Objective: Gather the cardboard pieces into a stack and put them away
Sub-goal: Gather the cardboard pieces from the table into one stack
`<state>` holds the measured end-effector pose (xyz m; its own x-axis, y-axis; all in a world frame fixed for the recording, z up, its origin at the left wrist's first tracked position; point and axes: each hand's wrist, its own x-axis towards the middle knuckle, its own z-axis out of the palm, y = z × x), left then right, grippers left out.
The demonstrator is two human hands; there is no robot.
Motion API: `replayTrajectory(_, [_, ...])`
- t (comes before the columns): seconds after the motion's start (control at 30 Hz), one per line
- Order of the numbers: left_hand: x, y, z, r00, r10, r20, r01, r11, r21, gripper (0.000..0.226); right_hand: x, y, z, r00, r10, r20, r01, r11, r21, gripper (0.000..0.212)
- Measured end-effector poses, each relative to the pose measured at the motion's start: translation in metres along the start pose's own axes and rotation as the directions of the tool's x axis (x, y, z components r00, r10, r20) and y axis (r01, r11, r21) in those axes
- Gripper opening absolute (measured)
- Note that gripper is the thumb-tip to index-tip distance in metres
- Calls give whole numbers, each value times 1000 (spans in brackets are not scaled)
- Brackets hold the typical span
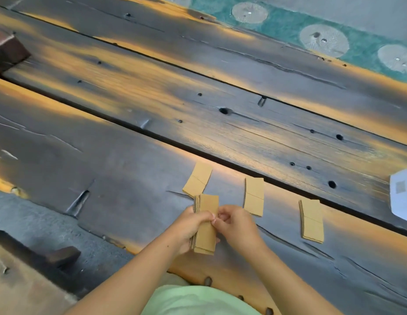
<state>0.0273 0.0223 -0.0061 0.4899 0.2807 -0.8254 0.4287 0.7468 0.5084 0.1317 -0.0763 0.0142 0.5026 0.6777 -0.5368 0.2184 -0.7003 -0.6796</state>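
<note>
My left hand [191, 226] grips a thick stack of brown cardboard pieces [207, 206], held upright over the dark wooden table [129, 169]. My right hand [236, 226] pinches the stack's right edge near its middle. A small pile of cardboard [198, 178] lies flat just behind the held stack. Another pile [254, 196] lies to the right of my hands. A third pile [311, 220] lies further right, near the gap between planks.
A white paper or box [402, 196] pokes in at the right edge. A dark brown block [6, 51] rests at the far left. Beyond the table's far edge runs a teal mat with pale circles [323, 39]. The near edge drops to a lower bench [61, 255].
</note>
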Motion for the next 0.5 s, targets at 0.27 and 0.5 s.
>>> replayTrajectory(0.27, [41, 49, -55, 997, 48, -52, -27, 937, 348, 34, 55, -29, 30, 992, 121, -28, -124, 972, -201, 30])
replayTrajectory(0.5, [85, 77, -77, 974, 141, -180, -79, 946, 314, 30, 108, -23, 36, 909, 415, -44, -408, 905, 122, 43])
